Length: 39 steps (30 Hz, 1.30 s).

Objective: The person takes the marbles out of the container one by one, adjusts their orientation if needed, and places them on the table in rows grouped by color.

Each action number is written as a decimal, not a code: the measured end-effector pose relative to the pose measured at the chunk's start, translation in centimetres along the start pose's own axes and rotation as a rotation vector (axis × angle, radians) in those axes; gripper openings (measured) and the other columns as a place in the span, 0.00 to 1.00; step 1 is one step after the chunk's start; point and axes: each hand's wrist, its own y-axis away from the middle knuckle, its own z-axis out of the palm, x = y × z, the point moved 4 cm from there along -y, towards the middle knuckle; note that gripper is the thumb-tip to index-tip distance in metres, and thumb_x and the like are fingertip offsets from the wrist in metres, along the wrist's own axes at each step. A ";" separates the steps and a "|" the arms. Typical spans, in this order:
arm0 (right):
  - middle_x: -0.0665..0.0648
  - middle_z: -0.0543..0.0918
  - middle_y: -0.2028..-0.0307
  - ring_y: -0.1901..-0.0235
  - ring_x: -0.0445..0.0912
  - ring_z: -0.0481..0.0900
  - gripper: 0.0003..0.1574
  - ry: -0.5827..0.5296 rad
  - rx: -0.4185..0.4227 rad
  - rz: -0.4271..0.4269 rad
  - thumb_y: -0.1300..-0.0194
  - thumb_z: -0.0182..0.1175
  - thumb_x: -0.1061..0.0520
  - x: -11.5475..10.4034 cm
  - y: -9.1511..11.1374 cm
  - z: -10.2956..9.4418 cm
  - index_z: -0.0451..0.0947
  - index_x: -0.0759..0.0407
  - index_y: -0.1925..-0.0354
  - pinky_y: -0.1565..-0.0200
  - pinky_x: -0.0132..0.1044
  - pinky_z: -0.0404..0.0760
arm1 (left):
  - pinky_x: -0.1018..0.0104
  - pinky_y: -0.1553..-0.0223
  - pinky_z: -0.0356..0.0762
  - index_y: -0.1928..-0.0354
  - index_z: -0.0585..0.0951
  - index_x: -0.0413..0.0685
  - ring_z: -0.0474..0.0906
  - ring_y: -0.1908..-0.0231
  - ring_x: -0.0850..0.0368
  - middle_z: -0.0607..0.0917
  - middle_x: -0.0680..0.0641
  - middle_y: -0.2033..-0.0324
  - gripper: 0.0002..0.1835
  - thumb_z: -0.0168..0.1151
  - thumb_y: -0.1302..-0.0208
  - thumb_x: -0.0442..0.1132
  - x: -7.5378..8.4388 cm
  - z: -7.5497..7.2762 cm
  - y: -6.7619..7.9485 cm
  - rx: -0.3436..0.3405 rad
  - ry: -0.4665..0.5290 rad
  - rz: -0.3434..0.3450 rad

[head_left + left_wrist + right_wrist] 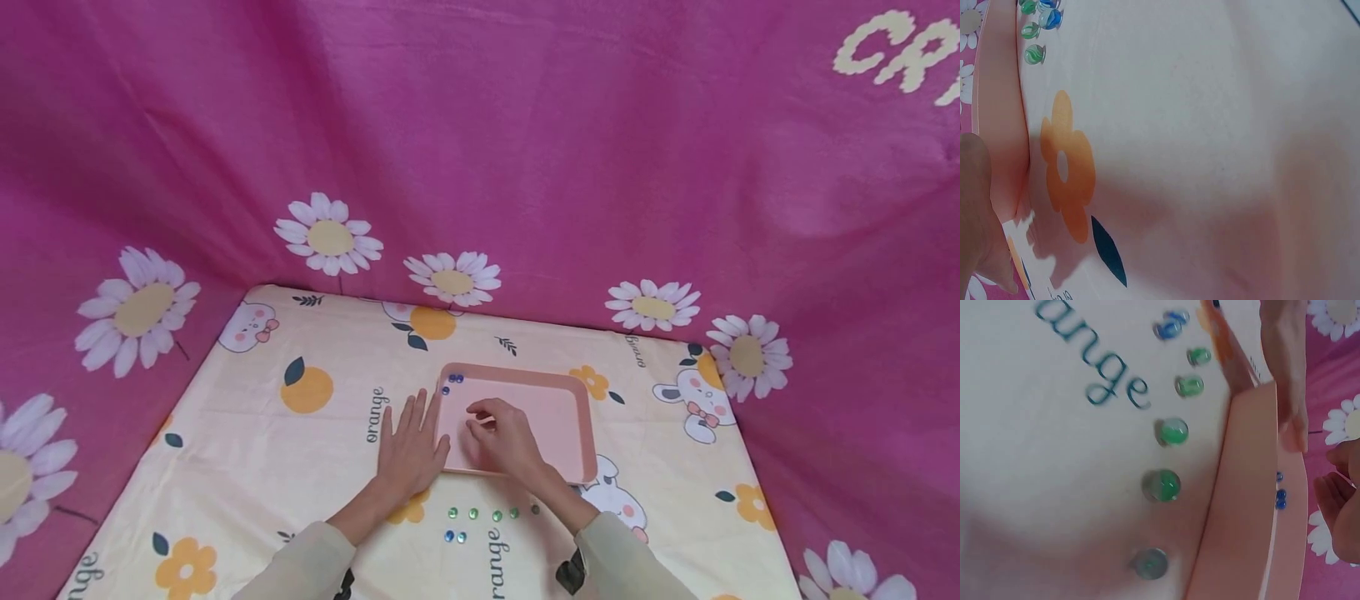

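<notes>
A shallow pink tray (540, 379) lies on the patterned cloth, with three blue marbles (452, 380) in its far left corner. My left hand (410, 446) rests with fingers straight along the tray's left side, thumb by the near left corner. Over the tray's left half hovers my right hand (506, 437), fingers loosely bent, with a gap between thumb and forefinger and nothing visible there; the right wrist view shows part of this hand (1344, 500) too. Before the tray, several green marbles (1174, 431) form a row ending in a greyish clear marble (1151, 564). Two blue marbles (455, 537) sit nearer me.
The cream cloth (247, 467) has printed oranges, flowers and rabbits. Pink curtains (480, 150) with daisies rise behind and at both sides. The tray's raised wall (1238, 481) stands between the marble row and the tray floor.
</notes>
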 end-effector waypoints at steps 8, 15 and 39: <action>0.57 0.87 0.57 0.59 0.47 0.85 0.12 0.020 0.030 0.036 0.37 0.67 0.65 1.3 -3.3 0.9 0.84 0.62 0.54 0.56 0.36 0.85 | 0.37 0.28 0.39 0.20 0.51 0.49 0.49 0.25 0.43 0.54 0.42 0.23 0.41 0.46 0.27 0.59 0.0 0.1 0.0 -0.009 -0.013 -0.003; 0.58 0.87 0.61 0.62 0.48 0.84 0.11 0.010 0.040 0.065 0.37 0.66 0.66 2.5 -5.7 1.8 0.85 0.65 0.55 0.56 0.39 0.85 | 0.37 0.28 0.40 0.21 0.51 0.48 0.50 0.25 0.43 0.55 0.41 0.23 0.41 0.47 0.27 0.59 -0.1 0.1 0.0 -0.002 -0.018 0.004; 0.55 0.86 0.60 0.65 0.46 0.78 0.16 0.136 0.049 0.178 0.34 0.66 0.63 4.8 -8.3 4.6 0.84 0.60 0.48 0.54 0.38 0.83 | 0.38 0.28 0.38 0.20 0.51 0.49 0.48 0.25 0.44 0.53 0.43 0.23 0.40 0.46 0.27 0.59 0.0 0.0 0.0 -0.035 -0.031 -0.006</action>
